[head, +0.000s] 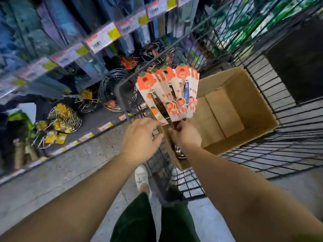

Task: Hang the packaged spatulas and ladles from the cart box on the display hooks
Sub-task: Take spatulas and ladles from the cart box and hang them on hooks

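Several packaged utensils (167, 95), fanned upright, are gripped by their handles in my right hand (186, 135), above the near left corner of the cardboard box (244, 105) in the wire cart (279, 137). My left hand (139, 138) rests beside the bundle, fingers loosely spread, fingertips near the lowest card. Wire baskets (111, 91) crowd the lower shelf to the left; price tags (103, 38) line the blurred shelf edge above. Floor (70, 163) lies open below.
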Demonstrator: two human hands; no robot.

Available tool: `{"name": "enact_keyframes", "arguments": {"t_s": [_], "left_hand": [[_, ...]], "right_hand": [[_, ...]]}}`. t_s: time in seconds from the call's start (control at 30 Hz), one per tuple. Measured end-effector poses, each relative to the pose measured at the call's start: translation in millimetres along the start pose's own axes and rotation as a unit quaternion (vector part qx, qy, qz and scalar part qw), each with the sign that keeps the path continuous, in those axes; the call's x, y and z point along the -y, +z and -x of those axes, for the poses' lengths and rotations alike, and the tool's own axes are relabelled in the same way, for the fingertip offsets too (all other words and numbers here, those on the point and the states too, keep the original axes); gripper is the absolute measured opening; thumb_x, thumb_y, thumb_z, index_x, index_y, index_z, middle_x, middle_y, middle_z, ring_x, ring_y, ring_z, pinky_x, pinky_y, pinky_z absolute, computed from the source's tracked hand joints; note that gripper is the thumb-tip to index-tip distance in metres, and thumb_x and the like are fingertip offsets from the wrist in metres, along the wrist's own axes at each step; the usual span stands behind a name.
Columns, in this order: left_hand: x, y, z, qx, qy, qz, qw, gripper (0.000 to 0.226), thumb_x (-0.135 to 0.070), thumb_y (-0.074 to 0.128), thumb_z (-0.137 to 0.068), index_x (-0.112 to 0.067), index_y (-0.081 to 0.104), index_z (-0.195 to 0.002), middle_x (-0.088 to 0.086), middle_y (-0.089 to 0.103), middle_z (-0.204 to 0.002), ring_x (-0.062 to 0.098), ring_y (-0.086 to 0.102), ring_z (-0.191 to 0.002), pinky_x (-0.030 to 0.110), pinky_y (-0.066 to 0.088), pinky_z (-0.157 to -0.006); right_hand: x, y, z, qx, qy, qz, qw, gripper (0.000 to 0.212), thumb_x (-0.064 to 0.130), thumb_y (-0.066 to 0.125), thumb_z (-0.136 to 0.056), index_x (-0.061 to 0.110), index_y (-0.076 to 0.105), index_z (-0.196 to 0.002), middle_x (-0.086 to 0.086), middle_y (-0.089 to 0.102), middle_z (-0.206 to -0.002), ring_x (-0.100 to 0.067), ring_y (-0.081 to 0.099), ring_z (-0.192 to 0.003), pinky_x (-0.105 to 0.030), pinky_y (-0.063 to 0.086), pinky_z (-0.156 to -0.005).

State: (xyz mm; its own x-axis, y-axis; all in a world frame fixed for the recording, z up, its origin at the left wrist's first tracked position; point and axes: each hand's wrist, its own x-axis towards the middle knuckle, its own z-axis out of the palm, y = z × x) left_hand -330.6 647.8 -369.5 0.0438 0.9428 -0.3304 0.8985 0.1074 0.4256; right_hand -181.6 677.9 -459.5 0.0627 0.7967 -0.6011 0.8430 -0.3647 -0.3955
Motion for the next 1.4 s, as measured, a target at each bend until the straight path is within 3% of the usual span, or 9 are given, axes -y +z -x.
{"name": "enact_keyframes", "arguments": {"t_s": [0.33,0.43,0.63,0.83,1.03,1.1,1.17,1.27,1.4], "left_hand": [[-5.2,6.2,-15.4,0.012,-0.006,0.007,1.000,0.035,-0.036,0.061,-0.086,-0.026,0.061,-0.120,-0.003,0.061,-0.120,0.023,0.051,-0.114,0.037,0.038,-0.099],[-10.1,2.8,-18.8,0.035,-0.010,0.017,0.999,0.037,-0.035,0.060,-0.087,-0.024,0.060,-0.123,0.000,0.059,-0.123,0.024,0.049,-0.117,0.036,0.038,-0.101],[-16.2,10.5,-26.5,0.084,-0.003,0.039,0.996,0.040,-0.039,0.063,-0.085,-0.022,0.061,-0.122,0.003,0.060,-0.120,0.024,0.054,-0.112,0.035,0.044,-0.095],[-26.9,22.5,-33.2,0.042,-0.115,0.340,0.932,0.013,-0.018,0.059,-0.091,-0.025,0.064,-0.100,0.009,0.069,-0.103,0.029,0.064,-0.096,0.045,0.052,-0.088],[-20.2,21.0,-33.0,0.011,-0.089,0.357,0.930,0.015,-0.009,0.047,-0.097,-0.020,0.057,-0.096,-0.006,0.060,-0.085,0.009,0.056,-0.080,0.012,0.042,-0.068],[-17.9,25.0,-32.5,-0.004,-0.095,0.347,0.933,0.016,-0.010,0.045,-0.097,-0.016,0.059,-0.103,-0.003,0.061,-0.088,0.011,0.056,-0.080,0.012,0.040,-0.066],[-16.9,26.0,-33.3,-0.026,-0.099,0.339,0.935,0.017,-0.011,0.044,-0.098,-0.014,0.059,-0.106,0.000,0.061,-0.089,0.013,0.055,-0.079,0.010,0.038,-0.062],[-15.9,22.4,-35.7,-0.041,-0.099,0.323,0.940,0.017,-0.011,0.044,-0.098,-0.013,0.058,-0.106,0.008,0.064,-0.093,0.019,0.056,-0.082,0.006,0.036,-0.058],[-14.4,23.5,-35.9,-0.039,-0.101,0.321,0.941,0.018,-0.008,0.047,-0.096,-0.019,0.056,-0.108,0.001,0.064,-0.096,0.015,0.058,-0.088,0.018,0.043,-0.073]], "right_hand": [[-21.4,-28.1,-5.5,0.013,-0.080,-0.060,0.995,0.007,0.017,0.066,-0.088,0.021,0.060,-0.090,0.000,0.065,-0.088,-0.023,0.061,-0.084,-0.025,0.042,-0.068],[-22.2,-43.5,-1.0,0.013,-0.090,-0.082,0.992,0.019,0.015,0.065,-0.089,0.022,0.070,-0.105,0.005,0.070,-0.095,-0.012,0.061,-0.083,-0.024,0.046,-0.072],[-3.9,-83.2,16.2,0.000,-0.092,-0.228,0.969,0.005,0.018,0.072,-0.085,0.021,0.070,-0.088,0.011,0.069,-0.084,-0.006,0.065,-0.079,-0.020,0.053,-0.070],[38.4,-93.6,16.9,0.022,-0.175,-0.367,0.913,0.016,0.001,0.073,-0.080,0.015,0.073,-0.087,0.011,0.072,-0.078,0.001,0.066,-0.071,-0.016,0.053,-0.070],[42.0,-87.1,9.2,0.069,-0.146,-0.430,0.888,0.022,-0.004,0.066,-0.085,0.000,0.069,-0.106,-0.004,0.072,-0.091,-0.006,0.068,-0.077,-0.020,0.056,-0.073],[37.7,-80.1,4.6,0.066,-0.127,-0.445,0.884,0.016,0.000,0.067,-0.085,0.006,0.072,-0.099,-0.002,0.071,-0.088,-0.006,0.067,-0.076,-0.020,0.055,-0.073],[26.2,-66.8,-3.2,0.044,-0.084,-0.429,0.898,0.015,0.007,0.068,-0.086,0.022,0.072,-0.088,0.002,0.072,-0.087,-0.010,0.067,-0.081,-0.028,0.056,-0.079],[-1.5,-44.9,-14.1,0.014,0.019,-0.231,0.973,0.012,0.018,0.067,-0.088,0.022,0.070,-0.098,0.003,0.072,-0.101,-0.013,0.065,-0.088,-0.030,0.054,-0.082],[-22.1,-16.2,-17.9,0.108,0.047,-0.053,0.992,0.021,0.025,0.070,-0.084,0.019,0.058,-0.100,0.001,0.065,-0.093,-0.018,0.063,-0.084,-0.036,0.055,-0.080]]}}
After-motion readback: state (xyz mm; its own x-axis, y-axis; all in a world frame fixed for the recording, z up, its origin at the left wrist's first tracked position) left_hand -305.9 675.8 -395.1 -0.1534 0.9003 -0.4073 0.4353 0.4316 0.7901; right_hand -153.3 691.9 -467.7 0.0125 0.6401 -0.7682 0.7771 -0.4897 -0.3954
